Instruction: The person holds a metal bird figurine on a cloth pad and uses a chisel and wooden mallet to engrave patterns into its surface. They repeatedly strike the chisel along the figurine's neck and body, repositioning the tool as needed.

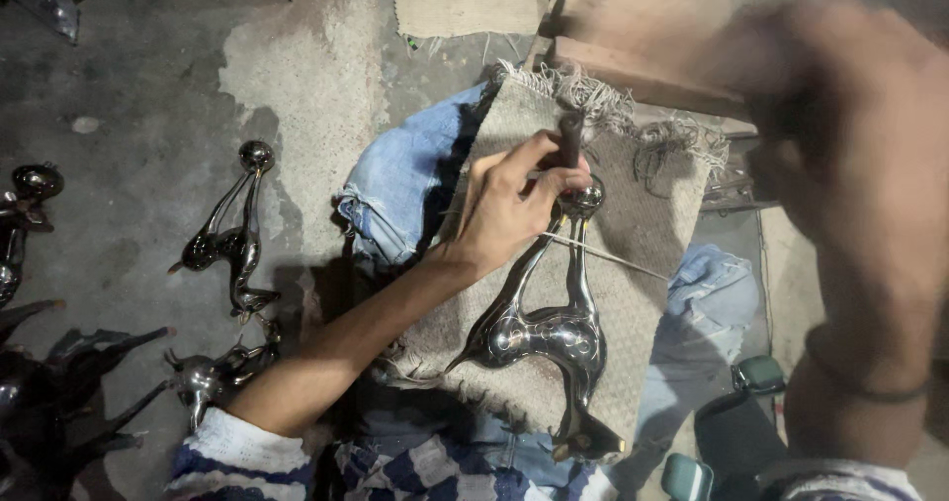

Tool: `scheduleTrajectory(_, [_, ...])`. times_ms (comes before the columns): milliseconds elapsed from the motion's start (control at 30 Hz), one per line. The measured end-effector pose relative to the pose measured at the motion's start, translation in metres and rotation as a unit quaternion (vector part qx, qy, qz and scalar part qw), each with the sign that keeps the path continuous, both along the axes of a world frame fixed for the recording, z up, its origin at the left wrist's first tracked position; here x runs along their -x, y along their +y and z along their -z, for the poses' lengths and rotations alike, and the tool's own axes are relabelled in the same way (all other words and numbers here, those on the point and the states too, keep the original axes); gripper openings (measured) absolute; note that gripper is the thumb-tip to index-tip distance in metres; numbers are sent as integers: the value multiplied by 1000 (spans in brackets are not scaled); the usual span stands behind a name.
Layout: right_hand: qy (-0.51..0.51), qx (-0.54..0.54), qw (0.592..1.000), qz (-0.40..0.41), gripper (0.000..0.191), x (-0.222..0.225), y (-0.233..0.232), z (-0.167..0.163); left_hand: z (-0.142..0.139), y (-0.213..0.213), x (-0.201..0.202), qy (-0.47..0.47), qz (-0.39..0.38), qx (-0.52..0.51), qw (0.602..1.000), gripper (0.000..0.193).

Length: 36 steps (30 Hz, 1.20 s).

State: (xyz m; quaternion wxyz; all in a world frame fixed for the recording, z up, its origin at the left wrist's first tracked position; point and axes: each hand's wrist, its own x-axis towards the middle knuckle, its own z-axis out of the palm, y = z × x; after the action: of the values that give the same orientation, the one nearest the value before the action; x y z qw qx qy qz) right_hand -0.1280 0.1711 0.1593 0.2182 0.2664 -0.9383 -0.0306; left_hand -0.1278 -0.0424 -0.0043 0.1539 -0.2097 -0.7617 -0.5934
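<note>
The grey concrete floor (pixel 148 96) carries several dark polished metal animal figures (pixel 229 236) at left. A frayed beige woven cloth (pixel 643 214) covers the lap. On the cloth lies a shiny long-necked metal deer figure (pixel 549 333). The left hand (pixel 514 205) is closed on a thin metal rod (pixel 613 257) at the figure's head. The right hand (pixel 840 86) is raised and blurred; its grip cannot be determined.

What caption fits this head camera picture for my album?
Left hand steadies a shiny metal figurine on a cloth while the blurred right hand is raised.
</note>
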Motion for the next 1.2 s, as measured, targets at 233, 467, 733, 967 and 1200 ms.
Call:
scheduleTrajectory(233, [39,-32,999,20,44,-10,11,13,1,-5,1,6,3,18,1000,11])
scheduleTrajectory(467, [-105,335,930,-114,45,-3,12,36,16,-6,0,52,29,-11,998,16])
scheduleTrajectory(733, [-54,245,966,-62,53,-33,13,22,31,3,10,102,52,7,993,20])
scheduleTrajectory(967, [-146,436,888,-13,39,-47,2,17,27,6,14,171,43,19,984,14])
scheduleTrajectory(1200, [-50,229,972,-3,44,-67,15,27,40,2,19,121,96,59,986,21])
